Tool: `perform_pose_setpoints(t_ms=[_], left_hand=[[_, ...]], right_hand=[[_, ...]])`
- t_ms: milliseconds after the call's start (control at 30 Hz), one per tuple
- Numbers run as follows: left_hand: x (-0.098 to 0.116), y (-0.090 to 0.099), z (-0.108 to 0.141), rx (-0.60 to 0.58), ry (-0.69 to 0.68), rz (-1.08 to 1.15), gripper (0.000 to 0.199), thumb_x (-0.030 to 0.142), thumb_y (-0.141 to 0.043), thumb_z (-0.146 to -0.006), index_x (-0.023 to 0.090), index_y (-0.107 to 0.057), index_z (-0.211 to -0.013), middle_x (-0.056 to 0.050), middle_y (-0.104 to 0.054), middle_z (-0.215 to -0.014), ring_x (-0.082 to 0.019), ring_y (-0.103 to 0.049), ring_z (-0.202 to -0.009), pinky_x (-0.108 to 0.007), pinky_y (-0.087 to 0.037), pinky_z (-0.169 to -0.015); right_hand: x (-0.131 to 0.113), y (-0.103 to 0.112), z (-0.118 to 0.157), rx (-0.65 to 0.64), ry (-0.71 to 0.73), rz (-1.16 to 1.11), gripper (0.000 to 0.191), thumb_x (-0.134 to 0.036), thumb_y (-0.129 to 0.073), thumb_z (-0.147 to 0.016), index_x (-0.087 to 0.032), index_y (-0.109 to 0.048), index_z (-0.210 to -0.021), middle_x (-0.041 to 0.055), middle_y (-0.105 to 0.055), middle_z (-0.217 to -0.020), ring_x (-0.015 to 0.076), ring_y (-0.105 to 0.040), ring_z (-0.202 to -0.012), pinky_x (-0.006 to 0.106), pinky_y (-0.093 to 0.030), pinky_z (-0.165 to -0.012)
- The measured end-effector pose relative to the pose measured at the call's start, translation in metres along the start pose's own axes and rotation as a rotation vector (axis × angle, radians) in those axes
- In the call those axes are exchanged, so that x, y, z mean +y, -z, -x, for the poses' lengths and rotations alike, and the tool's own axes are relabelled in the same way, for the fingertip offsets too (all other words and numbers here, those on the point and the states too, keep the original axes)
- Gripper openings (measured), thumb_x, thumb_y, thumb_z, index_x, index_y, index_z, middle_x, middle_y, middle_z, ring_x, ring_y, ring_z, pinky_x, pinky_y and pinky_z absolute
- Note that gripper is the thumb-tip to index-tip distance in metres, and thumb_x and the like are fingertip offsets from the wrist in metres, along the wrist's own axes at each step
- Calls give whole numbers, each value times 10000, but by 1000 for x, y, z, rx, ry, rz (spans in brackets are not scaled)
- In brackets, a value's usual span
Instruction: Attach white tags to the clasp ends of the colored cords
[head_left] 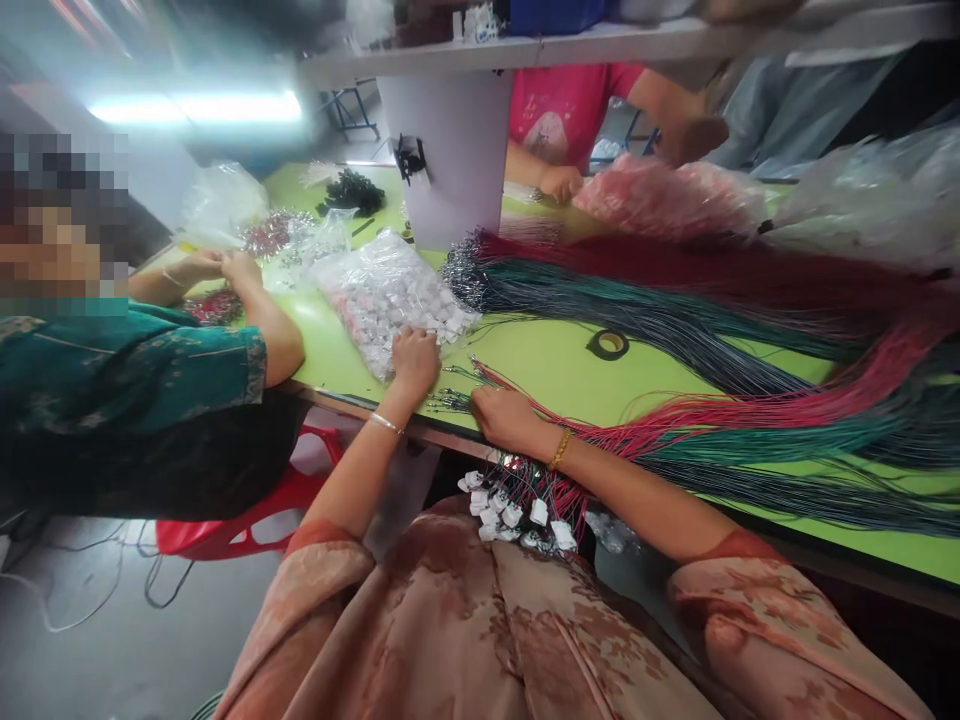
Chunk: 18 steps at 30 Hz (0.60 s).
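Observation:
My left hand (416, 362) rests at the lower right side of a clear plastic bag (375, 275) of white connectors, its fingers bent against the bag's opening; what they hold, if anything, is too small to name. Near the table edge, my right hand (506, 418) is closed around the ends of thin wires, beside the metal-tipped ends of red, green and black wires. Long red wires (675, 415) and green wires (720, 443) run from there to the right. Below it, white connectors (538, 512) on wires hang over the edge at my lap.
A roll of black tape (609, 345) lies on the green table (540, 365). Dark wire bundles (637, 320) cross behind it. A co-worker in a teal top (150, 365) sits at left by a red stool (225, 530); another, in pink (559, 110), works across. A shelf (637, 48) spans above.

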<state>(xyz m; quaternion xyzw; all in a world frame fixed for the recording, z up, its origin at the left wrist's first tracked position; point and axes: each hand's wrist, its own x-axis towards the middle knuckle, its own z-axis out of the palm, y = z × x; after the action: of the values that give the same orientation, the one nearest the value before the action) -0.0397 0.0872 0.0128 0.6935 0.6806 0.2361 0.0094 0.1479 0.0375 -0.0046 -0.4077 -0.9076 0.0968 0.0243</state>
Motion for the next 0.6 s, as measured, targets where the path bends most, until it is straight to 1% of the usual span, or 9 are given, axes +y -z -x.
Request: perform_pose_setpoints(t_ms=[67,133,233,300,367,433,467,533,600], left_hand=[[-7,-7,-15,-135,-36,-116,254,156,-446,-866,144,-696,-907,-212,-659,-1006,-363,-485,-1079,-492,-318,-921],[-10,-12,-20,-203,-81,-163,256,112,-442,-844,133,-683,-931,-222,-659,-1000,-361,-494,-1067,-490,-304,-913],[-11,-15,-20,-233,-112,-132,268,87,-485,-807,127,-650,-1015,-214,-664,-971,-361,-506,-1064,-493,-287,-933],[-14,-14,-18,-220,-128,-80,280,89,-512,-796,137,-642,-1040,-190,-661,-946,-348,-514,-1053,-487,-289,-945],[-18,-10,-16,-159,-152,15,280,112,-521,-809,165,-646,-1054,-154,-650,-957,-312,-524,-1021,-462,-315,-941],[-21,-6,-13,-31,-132,197,241,153,-534,-828,187,-654,-1034,-117,-633,-966,-254,-541,-940,-409,-369,-901],[-22,-3,-11,51,-89,321,204,178,-556,-827,190,-655,-1004,-98,-623,-960,-217,-547,-874,-371,-399,-857],[-21,3,-5,192,57,617,130,216,-626,-791,185,-633,-917,-58,-610,-936,-140,-528,-722,-291,-427,-725],[-17,10,4,230,219,935,170,229,-699,-723,184,-573,-827,-20,-612,-902,-78,-479,-599,-233,-392,-587]], right_hand=[[0,1,0,3,-7,6,234,-188,-357,-961,-128,-578,-1009,141,-663,-1004,220,-610,-824,315,-340,-660],[1,3,2,29,-16,-15,231,-195,-351,-965,-135,-572,-987,142,-665,-999,217,-601,-828,312,-332,-668],[5,6,4,87,-50,-110,220,-222,-361,-960,-146,-567,-953,126,-675,-936,201,-580,-772,303,-320,-659],[9,6,4,133,-76,-240,176,-225,-402,-931,-159,-564,-915,90,-672,-863,179,-554,-707,289,-318,-642],[13,4,2,184,-95,-407,123,-216,-447,-886,-172,-559,-859,47,-653,-791,152,-521,-651,270,-324,-628],[16,2,-2,235,-101,-575,95,-212,-474,-844,-176,-553,-809,16,-628,-744,130,-501,-624,252,-338,-623],[16,1,-5,254,-98,-651,90,-216,-482,-830,-174,-553,-794,7,-619,-730,122,-497,-619,246,-346,-622],[14,4,-11,281,-81,-784,94,-234,-498,-812,-170,-560,-784,-4,-610,-723,113,-496,-625,237,-360,-624],[9,10,-17,302,-65,-889,111,-261,-514,-803,-166,-568,-783,-10,-599,-717,109,-489,-632,231,-369,-622]])
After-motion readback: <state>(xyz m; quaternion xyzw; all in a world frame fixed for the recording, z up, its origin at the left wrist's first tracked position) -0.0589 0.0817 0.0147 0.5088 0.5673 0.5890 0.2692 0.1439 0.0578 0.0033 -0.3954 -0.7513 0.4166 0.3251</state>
